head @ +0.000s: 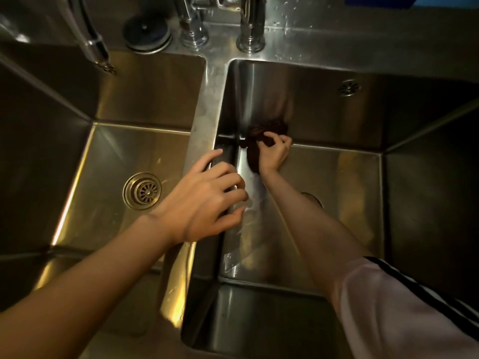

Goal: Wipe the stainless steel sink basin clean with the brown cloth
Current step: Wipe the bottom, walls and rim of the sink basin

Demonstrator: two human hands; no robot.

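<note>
Sink basin [337,177], the right-hand one of two, is mid-wipe: brown cloth [255,149] sits bunched at the far left corner of the floor, where floor meets the back and left walls. Right hand [274,154] has fingers curled round it, pressing it into that corner; striped sleeve [388,294] pushed up the arm. Left hand [207,200] holds nothing, fingers spread & relaxed, resting on the divider [204,120] btwn the two basins, prob. for balance. Wet streaks show along the left side of the floor nr the cloth. Drain partly hidden by the right forearm.

Step in hand, by my read: scrubbing the corner seam. Next move likely calls for dragging the cloth out across the floor twd the drain w/ steady pressure, then the walls. Most of the floor looks not yet covered.
</note>
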